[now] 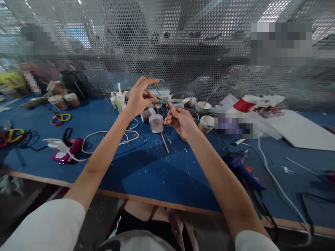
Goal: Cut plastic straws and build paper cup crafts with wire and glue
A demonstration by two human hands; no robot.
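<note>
Teal handles belong to a metal tool (161, 102) held above the tabletop (157, 177) in the left hand (137, 98), whose thumb and forefinger are spread apart, one at each handle. The right hand (182, 122) is narrow, thumb and fingers drawn together beside the tool's metal end; whether they grip it or some small piece cannot be told.

Just below the hands stands a round pot (156, 123) with a pale top, and a thin wooden stick (164, 142) points from it toward the tabletop's near edge. Small pale scraps are scattered around the stick. Left of the pot, a white cord (95, 134) loops across the blue surface, near a purple box (67, 150) lying toward the near edge. Beyond the box lie red and yellow scissors (61, 119), and farther back, paper cups (58, 101) stand beside a black flask (73, 83) near the far edge.

On the right, a blue glue gun (246, 170) lies toward the near edge, with a white cable (272, 174) running past it. Behind, a red and white cup (245, 103) stands left of a white board (305, 130). Perforated metal mesh (183, 75) rises along the tabletop's far edge.
</note>
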